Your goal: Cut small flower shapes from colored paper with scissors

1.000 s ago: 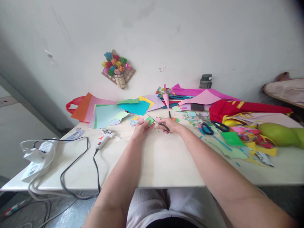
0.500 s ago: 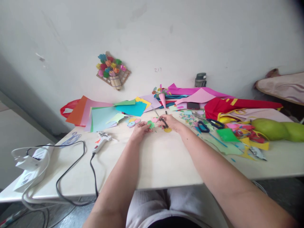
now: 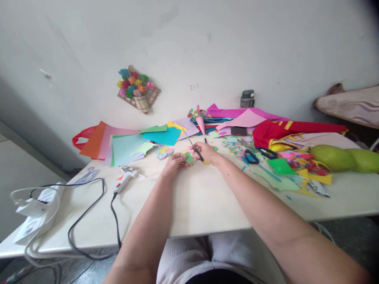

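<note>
My left hand (image 3: 176,162) is closed in a pinch on a small round green paper piece (image 3: 188,157), just above the table. Close beside it, my right hand (image 3: 204,153) grips a slim tool (image 3: 192,144) with a thin metal shaft pointing up and away to the left and a black end towards me. Its exact kind is too small to make out. A yellow paper piece (image 3: 206,163) lies partly under my right hand. Several small pastel paper cutouts (image 3: 164,153) lie left of the hands.
At left a glue gun (image 3: 127,177) lies with its black cord near a power strip (image 3: 41,213). Coloured paper sheets (image 3: 127,148) line the wall side. Blue-handled scissors (image 3: 251,156), paper scraps and a green cushion-like thing (image 3: 331,158) are at right.
The tool in my right hand has tilted more to the left, its black end now crossing in front of my fingers. My left hand keeps its pinch on the green paper. The view has shifted slightly.
</note>
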A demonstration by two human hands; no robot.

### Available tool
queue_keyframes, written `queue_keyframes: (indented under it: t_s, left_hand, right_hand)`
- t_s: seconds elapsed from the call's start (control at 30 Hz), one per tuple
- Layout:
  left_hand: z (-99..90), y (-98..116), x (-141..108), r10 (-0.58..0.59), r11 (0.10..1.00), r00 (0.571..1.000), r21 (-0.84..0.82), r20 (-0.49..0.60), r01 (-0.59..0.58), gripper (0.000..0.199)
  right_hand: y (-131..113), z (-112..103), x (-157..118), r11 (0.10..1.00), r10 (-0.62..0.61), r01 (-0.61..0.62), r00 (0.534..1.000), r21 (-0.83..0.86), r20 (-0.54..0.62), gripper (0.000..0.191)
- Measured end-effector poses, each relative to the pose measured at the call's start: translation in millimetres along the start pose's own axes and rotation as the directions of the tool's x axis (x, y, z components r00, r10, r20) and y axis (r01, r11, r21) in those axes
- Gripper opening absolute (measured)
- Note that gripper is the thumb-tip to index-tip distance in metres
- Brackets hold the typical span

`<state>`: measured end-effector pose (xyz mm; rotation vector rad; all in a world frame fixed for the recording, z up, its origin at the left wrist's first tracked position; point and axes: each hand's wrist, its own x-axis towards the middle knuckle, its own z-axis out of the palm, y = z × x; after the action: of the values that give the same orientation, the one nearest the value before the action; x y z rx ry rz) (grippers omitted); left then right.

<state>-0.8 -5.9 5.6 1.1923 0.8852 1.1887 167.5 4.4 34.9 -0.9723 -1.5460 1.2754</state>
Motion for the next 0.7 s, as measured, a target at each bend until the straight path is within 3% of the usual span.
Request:
queue_keyframes:
  t_s: [0.23, 0.53, 0.7]
  left_hand:
    - [-1.7, 0.0, 0.3, -0.015, 1.0, 1.0, -0.027, 0.01, 0.015, 0.023]
    - [-5.2, -1.7, 4.2, 0.057, 0.996, 0.995, -0.069, -0.085, -0.063, 0.021]
    - [-4.9, -0.4, 2.7, 0.048, 0.997, 0.996, -0.056, -0.077, -0.052, 0.022]
  right_hand:
    - [-1.9, 3.6, 0.4, 0.999, -0.002, 0.005, 0.996, 0.032, -0.093, 0.026]
    - [4.6, 4.7, 2.9, 0.996, -0.01, 0.01, 1.0, 0.087, -0.006, 0.028]
    - [-2.7, -1.9, -1.0, 0.994, 0.053, -0.042, 0.993, 0.105, -0.103, 0.023]
